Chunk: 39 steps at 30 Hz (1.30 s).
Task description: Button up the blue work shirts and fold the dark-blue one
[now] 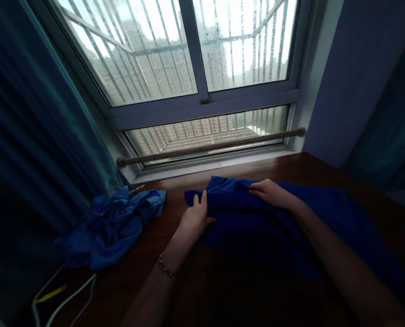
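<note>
A dark blue cloth, perhaps a garment, lies spread over the brown wooden surface, with raised folds along its far side. At its left end, my left hand grips the cloth's edge; two fingers lie over the fabric and the thumb sits apart, nearer me. My right hand pinches a fold along the far edge, fingers pressed together and pointing left. Deep shadow hides the cloth's near part. Beyond my left hand, and apart from it, a crumpled blue cloth is heaped.
The wooden surface reaches the window sill, where a metal rail runs across the window. Teal curtains hang at the left. White cables and a yellow strip lie at the lower left. A wall stands at the right.
</note>
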### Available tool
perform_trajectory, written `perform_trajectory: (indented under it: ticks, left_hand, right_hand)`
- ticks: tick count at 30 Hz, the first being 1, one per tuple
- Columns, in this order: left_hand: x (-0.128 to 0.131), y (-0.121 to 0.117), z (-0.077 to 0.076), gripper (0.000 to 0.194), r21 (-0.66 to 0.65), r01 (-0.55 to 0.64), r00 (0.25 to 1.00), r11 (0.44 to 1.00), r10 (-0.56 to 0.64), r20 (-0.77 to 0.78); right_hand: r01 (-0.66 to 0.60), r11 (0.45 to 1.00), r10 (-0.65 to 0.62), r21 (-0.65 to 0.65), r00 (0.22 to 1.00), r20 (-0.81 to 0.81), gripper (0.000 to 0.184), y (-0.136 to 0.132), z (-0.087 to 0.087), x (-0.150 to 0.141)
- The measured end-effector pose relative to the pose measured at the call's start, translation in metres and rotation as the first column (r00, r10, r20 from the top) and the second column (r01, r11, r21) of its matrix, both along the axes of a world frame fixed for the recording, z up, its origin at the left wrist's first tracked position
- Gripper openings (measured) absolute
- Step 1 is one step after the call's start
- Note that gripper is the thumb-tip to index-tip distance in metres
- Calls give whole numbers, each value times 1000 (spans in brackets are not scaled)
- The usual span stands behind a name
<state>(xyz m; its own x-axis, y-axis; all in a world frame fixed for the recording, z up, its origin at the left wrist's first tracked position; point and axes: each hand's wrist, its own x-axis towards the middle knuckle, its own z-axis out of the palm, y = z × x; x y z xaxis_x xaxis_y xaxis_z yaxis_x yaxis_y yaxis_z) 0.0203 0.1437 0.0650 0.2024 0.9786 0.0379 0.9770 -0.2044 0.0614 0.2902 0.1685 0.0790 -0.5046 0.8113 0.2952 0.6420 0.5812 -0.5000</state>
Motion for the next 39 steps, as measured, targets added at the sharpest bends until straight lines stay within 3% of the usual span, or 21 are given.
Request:
perform_trajectory:
  ticks: [3, 6, 9, 13, 15, 18, 23, 26, 29, 33, 36, 39]
  left_hand:
    - [-5, 1, 11, 58, 54, -9, 999, 998, 7, 44]
    - [-20, -2, 29, 22, -4, 120, 979, 993, -118, 167]
    - [-33, -11, 50, 23, -59, 281, 905, 958, -245, 347]
    - [-43, -26, 71, 32, -30, 365, 836, 931, -313, 451]
    - [-48, -31, 77, 33, -5, 331, 853, 944, -296, 429]
    - [-56, -38, 83, 30, 69, 248, 898, 966, -256, 357]
    - [-64, -54, 94, 21, 244, 218, 922, 945, -282, 267]
    - [-65, -63, 96, 24, 298, 241, 911, 924, -321, 259]
    - [-68, -71, 95, 24, 454, 174, 919, 874, -309, 243]
    - [-77, -79, 96, 21, 609, 43, 940, 792, -240, 244]
    - [-82, -69, 95, 27, 617, -19, 949, 787, -180, 258]
    - [-86, -39, 83, 32, 586, 9, 949, 811, -191, 249]
  right_hand:
    - [-101, 994, 98, -33, 993, -72, 27, -24, 16, -15]
    - [-105, 994, 102, -40, 993, -65, 28, -38, 25, -20]
    - [-27, 999, 25, -31, 997, -68, 27, -42, 28, -19]
    - [-14, 999, 11, -45, 998, -61, 85, -51, 22, -9]
    - [1, 998, -2, -59, 1000, -26, 98, -62, 14, 0]
    - [86, 989, -86, -120, 996, 2, 92, -85, -7, 18]
    - [309, 931, -316, -195, 949, -2, 67, -126, -55, 41]
    - [413, 875, -437, -252, 898, -48, 46, -143, -68, 49]
    - [430, 833, -505, -348, 847, -164, 33, -152, -57, 62]
    - [343, 836, -517, -429, 754, -405, 34, -141, -13, 87]
    - [257, 846, -477, -468, 758, -446, 49, -103, 21, 92]
    - [363, 864, -472, -349, 825, -311, 54, -51, 37, 76]
